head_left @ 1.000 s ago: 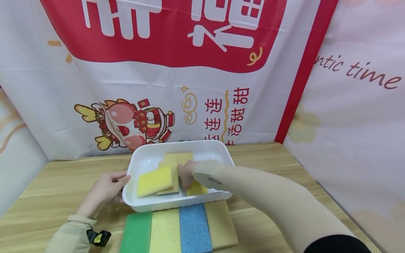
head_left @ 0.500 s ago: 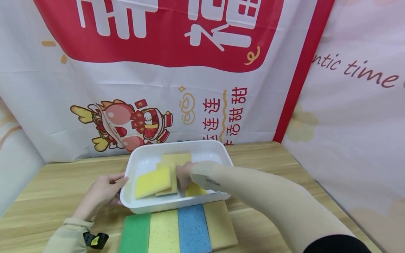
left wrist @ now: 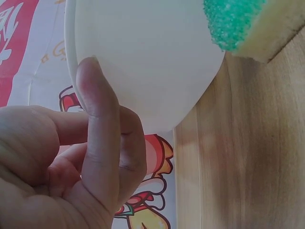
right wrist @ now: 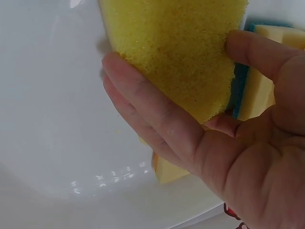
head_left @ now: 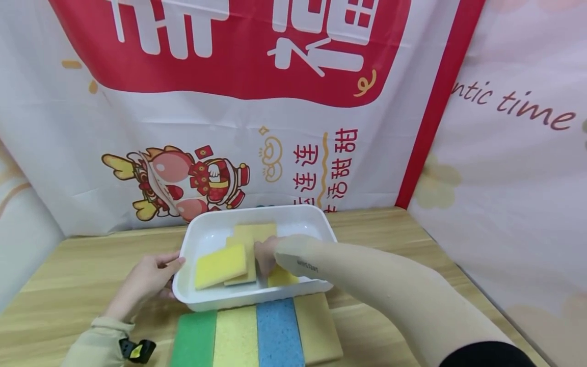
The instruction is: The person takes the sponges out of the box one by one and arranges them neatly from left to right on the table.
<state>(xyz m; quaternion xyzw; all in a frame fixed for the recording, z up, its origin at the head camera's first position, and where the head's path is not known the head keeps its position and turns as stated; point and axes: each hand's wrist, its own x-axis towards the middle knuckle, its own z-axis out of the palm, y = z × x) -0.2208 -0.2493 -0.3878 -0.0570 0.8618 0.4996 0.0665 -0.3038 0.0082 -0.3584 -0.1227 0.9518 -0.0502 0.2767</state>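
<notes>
A white plastic basin [head_left: 229,302] stands on the table with several sponges inside. At its left end my left hand [head_left: 149,278] grips the rim, the thumb [left wrist: 97,86] lying against the wall and the other fingers bent behind it. My right hand [head_left: 266,255] reaches into the basin and holds a yellow sponge [right wrist: 176,52] by its sides, between thumb and fingers. In the head view, the forearm and hand partly hide this sponge. Left of it, another yellow sponge [head_left: 221,266] leans over pale beige sponges [head_left: 261,232].
In front of the basin lies a row of sponges: green [head_left: 194,336], pale yellow [head_left: 236,336], blue [head_left: 281,331] and beige [head_left: 317,326]. A printed cloth [head_left: 257,114] hangs right behind the basin. Wood table top [head_left: 376,227] extends to both sides.
The whole head view shifts slightly left over the second. Both hands keep their places at the basin, and the sponges look the same.
</notes>
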